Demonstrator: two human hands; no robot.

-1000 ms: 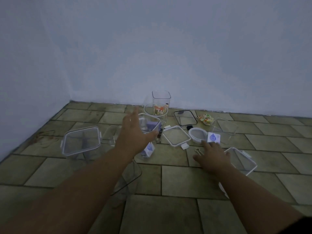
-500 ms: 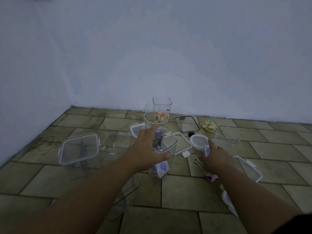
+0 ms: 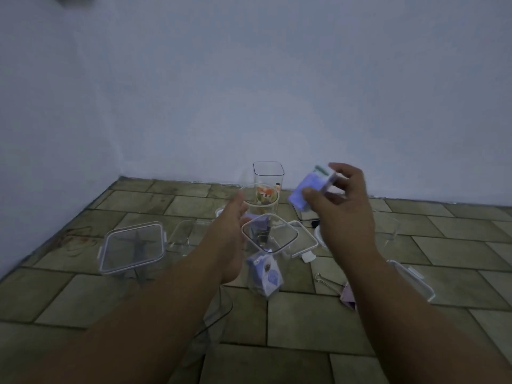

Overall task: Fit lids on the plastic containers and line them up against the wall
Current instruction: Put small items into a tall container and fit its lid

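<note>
The right hand (image 3: 342, 209) is raised above the floor (image 3: 304, 317) and pinches a small purple and white packet (image 3: 309, 189), with the thumb (image 3: 311, 195) on its near face and the curled fingers (image 3: 345, 173) over its far edge. The packet is blurred, so its print cannot be read. The left hand (image 3: 230, 242) lies with its palm against the left side of a tall clear container (image 3: 270, 236), its fingers reaching forward and nearly straight. Its thumb is hidden, so I cannot tell whether it clasps the container or only rests on it. This container has no lid, and another purple and white packet (image 3: 267, 275) sits in its bottom. Just to its right a clear lid (image 3: 303, 241) lies flat on the tiles. Behind it stand a round container (image 3: 259, 196) with something orange inside and, next to the wall (image 3: 249, 79), a tall square container (image 3: 268, 176), both open. Off to the left is a square container (image 3: 131, 248) with its lid on, and beside it a low open tub (image 3: 184, 235). A binder clip (image 3: 329, 282) lies near the right forearm, and a lidded box (image 3: 412, 278) shows past it.
</note>
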